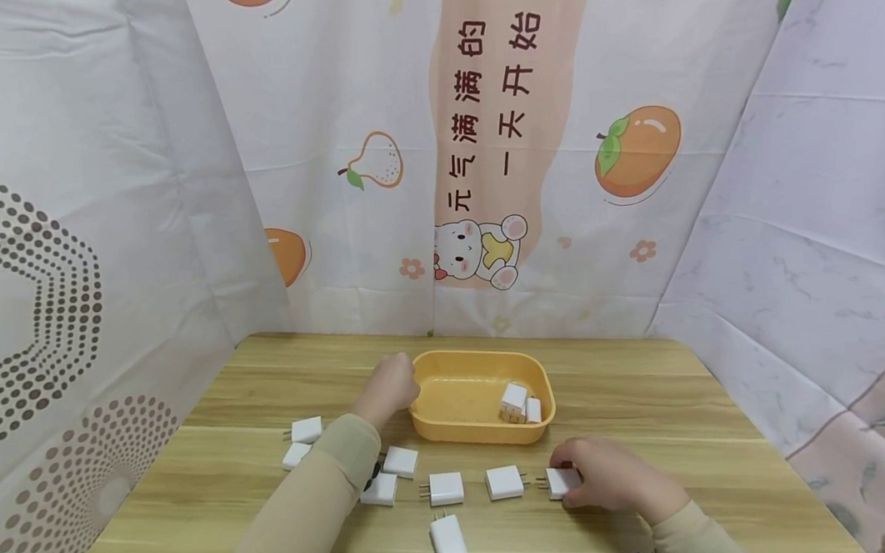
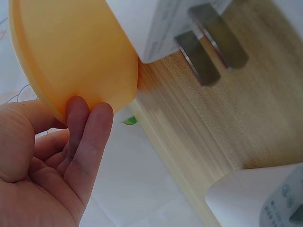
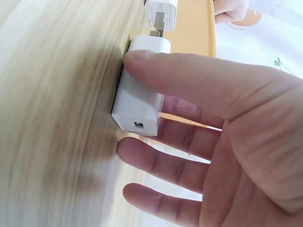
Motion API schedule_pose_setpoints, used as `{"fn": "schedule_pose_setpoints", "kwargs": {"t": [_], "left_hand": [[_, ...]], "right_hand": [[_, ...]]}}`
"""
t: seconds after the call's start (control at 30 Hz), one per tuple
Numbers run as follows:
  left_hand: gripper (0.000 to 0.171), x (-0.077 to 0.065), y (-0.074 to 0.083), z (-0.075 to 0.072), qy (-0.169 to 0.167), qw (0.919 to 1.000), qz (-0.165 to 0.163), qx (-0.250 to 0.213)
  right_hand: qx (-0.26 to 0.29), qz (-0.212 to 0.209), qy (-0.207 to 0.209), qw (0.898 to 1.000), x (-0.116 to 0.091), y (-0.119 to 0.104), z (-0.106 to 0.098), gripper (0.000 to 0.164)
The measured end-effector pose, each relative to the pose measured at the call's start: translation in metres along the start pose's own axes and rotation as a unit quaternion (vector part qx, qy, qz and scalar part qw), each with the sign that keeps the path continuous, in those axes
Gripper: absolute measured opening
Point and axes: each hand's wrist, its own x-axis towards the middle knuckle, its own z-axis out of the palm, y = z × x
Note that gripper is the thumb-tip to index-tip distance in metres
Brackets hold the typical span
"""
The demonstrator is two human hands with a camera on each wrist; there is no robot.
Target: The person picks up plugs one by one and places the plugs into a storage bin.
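between hands, several white chargers (image 1: pixel 446 488) on tabletop (image 1: pixel 628 384); left hand (image 1: pixel 391 388) pinching rim of yellow tray (image 1: pixel 461 432), right hand (image 1: pixel 606 472) gripping one charger (image 3: pixel 139 97).

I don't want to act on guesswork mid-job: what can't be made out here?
Head view: chargers in the yellow box; the upper one overlaps others, so their count is unclear.
Head view: lower leftmost charger, partly hidden by the left sleeve.
Left wrist view: pronged charger, cut off by the top edge.
Left wrist view: corner charger, cut off at lower right; small print unclear.
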Motion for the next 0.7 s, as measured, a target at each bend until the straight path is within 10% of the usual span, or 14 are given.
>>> {"fn": "schedule_pose_setpoints", "kwargs": {"t": [0.7], "left_hand": [[0.013,-0.0005,-0.0008,-0.0002,0.005,0.9999,0.008,0.005]], "right_hand": [[0.003,-0.004,0.007,1.0,0.0005,0.0019,0.003,0.032]]}}
